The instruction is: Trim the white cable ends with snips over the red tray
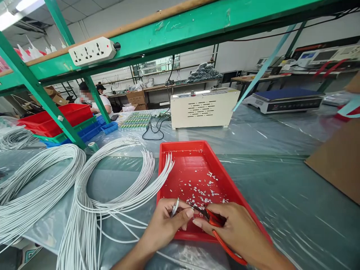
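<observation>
1. L hand (165, 225) pinches a white cable (175, 207) nr its end, betw. thumb & fingers, above the near part of the red tray (191, 163). Can't tell if it's one strand or a few.
2. R hand (239, 225) is wrapped round orange-handled cutters (215, 220); tips point left, just beside the L fingertips. Contact w/ cable too small to tell.
3. Cable feel: prob. v. light per strand, springy, semi-stiff, judging by the smooth curves in the coil (84, 180) left of tray. Jacket looks smooth, so may slip or roll in a pinch.
4. Best hold: close behind the end, thumb vs. index, short bit sticking out; further back it'd likely flex. Tip prob. most delicate, so don't crush.
5. Coil: likely heavier & floppy as a whole; take w/ both hands round a thick section. Loose ends (169, 163) lie over tray's left edge, could snag.
6. Cutters: rigid, prob. heftier than a strand; hold by handles only.
7. Scraps (201, 193) on tray floor: tiny, prob. easily scattered.
</observation>
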The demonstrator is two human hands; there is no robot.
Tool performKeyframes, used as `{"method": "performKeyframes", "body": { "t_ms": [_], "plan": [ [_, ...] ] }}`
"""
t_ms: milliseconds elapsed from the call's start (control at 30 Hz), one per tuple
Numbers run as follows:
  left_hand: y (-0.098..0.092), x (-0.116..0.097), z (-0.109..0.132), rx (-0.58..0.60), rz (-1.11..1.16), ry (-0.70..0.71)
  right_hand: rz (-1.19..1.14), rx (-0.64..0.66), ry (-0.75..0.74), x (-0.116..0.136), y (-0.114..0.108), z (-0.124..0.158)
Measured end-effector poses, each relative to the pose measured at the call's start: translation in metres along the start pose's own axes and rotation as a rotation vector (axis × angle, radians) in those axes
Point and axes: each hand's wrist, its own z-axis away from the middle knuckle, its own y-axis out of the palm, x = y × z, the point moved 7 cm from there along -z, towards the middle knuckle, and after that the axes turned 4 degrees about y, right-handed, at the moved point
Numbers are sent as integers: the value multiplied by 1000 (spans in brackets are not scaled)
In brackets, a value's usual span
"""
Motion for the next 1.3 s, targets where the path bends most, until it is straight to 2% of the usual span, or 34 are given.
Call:
{"method": "performKeyframes", "body": {
  "t_ms": [133,200,267,333,433,533,600,667,833,900,967,1067,1133,1200,1300],
  "plan": [
    [-3,2,3,-95,-70,11,-64,66,41,-4,6,1],
    [-5,-2,5,-173,-175,58,-22,38,51,-5,4,2],
    [-4,-10,7,-217,-284,126,74,-60,24,-3,-3,3],
    [-1,-15,8,-212,-327,172,185,-203,-50,3,-13,7],
    [0,-13,6,-174,-249,147,299,-375,-181,13,-24,13],
    [-1,-7,2,-143,-134,89,333,-447,-245,19,-29,16],
    [-2,-6,1,-141,-131,88,323,-435,-230,19,-28,16],
    [-3,-8,3,-166,-202,131,282,-354,-162,16,-23,14],
    [4,-19,16,-217,-590,337,144,-59,69,4,-1,10],
    [8,-20,17,-195,-693,379,158,-52,74,4,-1,11],
    [7,-17,14,-169,-644,326,220,-164,3,8,-8,12],
    [2,-9,5,-114,-363,160,328,-416,-163,20,-23,18],
    [0,-6,1,-102,-222,104,342,-478,-183,22,-25,20],
    [-3,-7,2,-163,-234,125,253,-356,-88,15,-19,15],
    [-7,-12,9,-287,-382,211,-82,6,74,1,4,7]
  ]
}}
